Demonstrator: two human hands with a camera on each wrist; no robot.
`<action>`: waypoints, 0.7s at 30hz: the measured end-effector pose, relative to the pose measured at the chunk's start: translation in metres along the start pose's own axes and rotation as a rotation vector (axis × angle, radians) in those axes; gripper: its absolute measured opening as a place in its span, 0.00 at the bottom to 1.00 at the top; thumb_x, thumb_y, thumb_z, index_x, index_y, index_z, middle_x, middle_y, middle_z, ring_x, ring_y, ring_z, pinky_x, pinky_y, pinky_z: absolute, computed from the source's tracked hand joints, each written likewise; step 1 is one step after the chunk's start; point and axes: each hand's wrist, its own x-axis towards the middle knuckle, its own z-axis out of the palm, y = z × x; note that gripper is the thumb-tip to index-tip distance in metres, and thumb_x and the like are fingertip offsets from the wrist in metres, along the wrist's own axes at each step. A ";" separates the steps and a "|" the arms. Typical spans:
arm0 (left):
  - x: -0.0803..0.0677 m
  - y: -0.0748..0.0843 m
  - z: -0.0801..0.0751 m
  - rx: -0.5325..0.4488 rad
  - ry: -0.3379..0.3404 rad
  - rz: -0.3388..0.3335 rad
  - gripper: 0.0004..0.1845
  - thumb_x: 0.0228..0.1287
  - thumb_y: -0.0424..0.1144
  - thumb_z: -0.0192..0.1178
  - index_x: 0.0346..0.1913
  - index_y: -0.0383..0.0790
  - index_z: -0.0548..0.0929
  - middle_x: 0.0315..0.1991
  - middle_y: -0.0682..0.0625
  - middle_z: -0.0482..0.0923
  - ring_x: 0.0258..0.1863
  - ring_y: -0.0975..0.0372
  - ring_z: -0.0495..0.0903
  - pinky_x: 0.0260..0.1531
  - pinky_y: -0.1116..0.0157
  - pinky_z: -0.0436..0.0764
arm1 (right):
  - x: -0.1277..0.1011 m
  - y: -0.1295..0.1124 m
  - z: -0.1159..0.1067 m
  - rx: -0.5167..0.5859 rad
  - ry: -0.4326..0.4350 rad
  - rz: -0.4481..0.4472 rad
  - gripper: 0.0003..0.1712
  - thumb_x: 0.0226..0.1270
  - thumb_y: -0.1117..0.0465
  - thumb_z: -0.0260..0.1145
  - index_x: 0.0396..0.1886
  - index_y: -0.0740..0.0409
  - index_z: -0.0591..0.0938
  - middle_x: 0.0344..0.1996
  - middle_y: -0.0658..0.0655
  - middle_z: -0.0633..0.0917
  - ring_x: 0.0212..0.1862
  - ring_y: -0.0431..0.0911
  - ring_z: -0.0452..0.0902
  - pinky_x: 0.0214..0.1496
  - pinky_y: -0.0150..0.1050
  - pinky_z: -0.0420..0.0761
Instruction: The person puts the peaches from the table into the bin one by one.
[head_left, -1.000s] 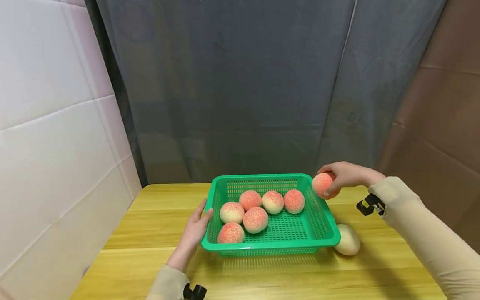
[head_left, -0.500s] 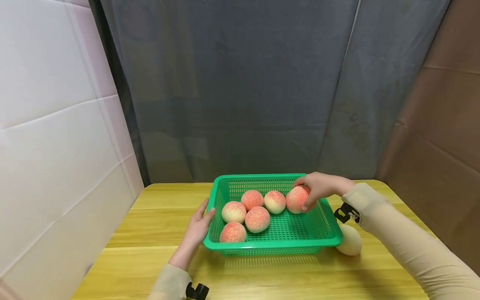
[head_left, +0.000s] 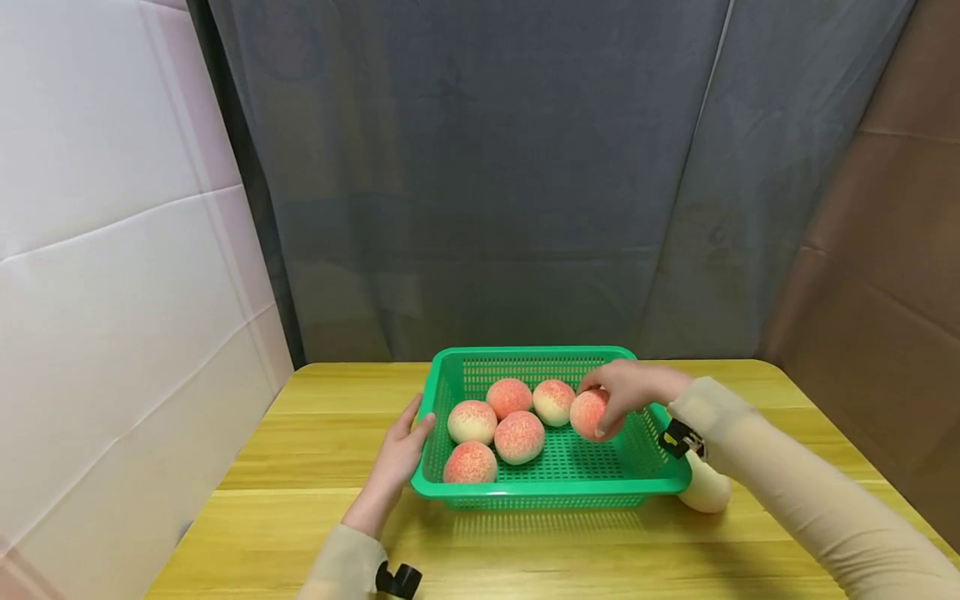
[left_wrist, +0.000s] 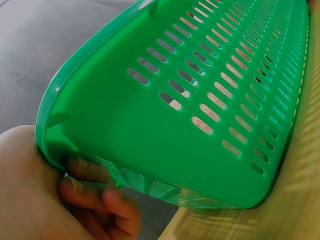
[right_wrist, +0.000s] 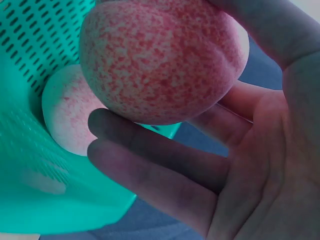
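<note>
A green plastic basket (head_left: 551,490) with perforated sides stands on the table. At its left rim my left hand (head_left: 397,454) holds on; in the left wrist view the fingers (left_wrist: 120,202) curl beneath the rim. My right hand (head_left: 630,390) is over the basket's right part, gripping a pink-speckled peach (head_left: 590,414) between thumb and fingers. Several other peaches (head_left: 519,437) lie in the left and middle of the basket. In the right wrist view, another peach (right_wrist: 70,112) shows below the held peach (right_wrist: 162,60). The hand hides part of the basket's right back corner.
A pale cream rounded fruit (head_left: 707,487) lies on the wooden table (head_left: 547,558) against the basket's right front corner, partly hidden by basket and forearm. A dark grey curtain (head_left: 465,183) hangs behind; a white panel (head_left: 127,275) and a brown one (head_left: 885,275) flank the table.
My right hand has carried the peach leftward and down, from over the right rim into the basket. The peach at the right of the group is now hidden. My left hand keeps its hold.
</note>
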 end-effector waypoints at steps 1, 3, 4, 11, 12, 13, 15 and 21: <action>0.000 0.000 0.000 0.005 0.000 -0.002 0.32 0.77 0.43 0.46 0.76 0.34 0.50 0.75 0.35 0.48 0.73 0.42 0.46 0.67 0.41 0.51 | 0.001 -0.001 0.001 0.006 -0.009 0.011 0.31 0.47 0.56 0.78 0.55 0.54 0.81 0.44 0.50 0.81 0.36 0.43 0.76 0.28 0.42 0.79; 0.000 0.001 0.000 0.012 0.002 -0.003 0.32 0.77 0.44 0.46 0.76 0.34 0.50 0.75 0.35 0.48 0.73 0.41 0.45 0.67 0.41 0.51 | 0.003 -0.002 0.004 0.022 -0.028 0.033 0.32 0.48 0.56 0.78 0.56 0.53 0.80 0.45 0.51 0.80 0.35 0.43 0.76 0.23 0.44 0.79; 0.000 0.001 0.000 0.013 0.002 -0.004 0.32 0.77 0.44 0.46 0.76 0.34 0.50 0.75 0.35 0.48 0.73 0.41 0.46 0.67 0.41 0.51 | 0.004 -0.003 0.005 0.027 -0.036 0.043 0.33 0.48 0.55 0.78 0.57 0.52 0.80 0.45 0.51 0.80 0.34 0.43 0.77 0.22 0.46 0.79; -0.001 0.001 0.001 0.018 0.010 -0.013 0.32 0.77 0.44 0.47 0.76 0.35 0.52 0.74 0.35 0.49 0.73 0.42 0.46 0.67 0.42 0.51 | 0.010 -0.006 0.014 0.022 -0.073 0.047 0.33 0.50 0.54 0.77 0.58 0.51 0.78 0.45 0.50 0.79 0.31 0.44 0.77 0.23 0.48 0.80; -0.001 0.001 0.001 0.019 0.010 -0.015 0.32 0.77 0.44 0.47 0.76 0.35 0.52 0.74 0.35 0.49 0.73 0.42 0.46 0.67 0.42 0.51 | 0.010 -0.007 0.015 0.024 -0.080 0.044 0.33 0.50 0.55 0.77 0.58 0.51 0.78 0.45 0.50 0.79 0.30 0.44 0.77 0.22 0.48 0.80; -0.001 0.001 0.001 0.019 0.010 -0.015 0.32 0.77 0.44 0.47 0.76 0.35 0.51 0.75 0.35 0.49 0.73 0.42 0.46 0.67 0.42 0.50 | 0.011 -0.007 0.016 0.022 -0.087 0.037 0.33 0.50 0.55 0.77 0.58 0.51 0.78 0.44 0.49 0.79 0.30 0.43 0.77 0.22 0.47 0.80; -0.001 0.001 0.001 0.019 0.011 -0.017 0.32 0.77 0.44 0.47 0.76 0.35 0.51 0.75 0.35 0.49 0.73 0.42 0.46 0.67 0.42 0.50 | 0.013 -0.008 0.018 0.023 -0.105 0.022 0.33 0.50 0.55 0.77 0.58 0.53 0.78 0.44 0.50 0.79 0.29 0.42 0.77 0.21 0.45 0.79; -0.001 0.001 0.000 0.019 0.013 -0.014 0.32 0.77 0.44 0.47 0.76 0.35 0.52 0.75 0.35 0.49 0.73 0.42 0.46 0.67 0.42 0.51 | 0.017 -0.010 0.025 0.037 -0.149 0.002 0.33 0.52 0.58 0.77 0.58 0.57 0.77 0.45 0.51 0.79 0.26 0.43 0.76 0.23 0.43 0.79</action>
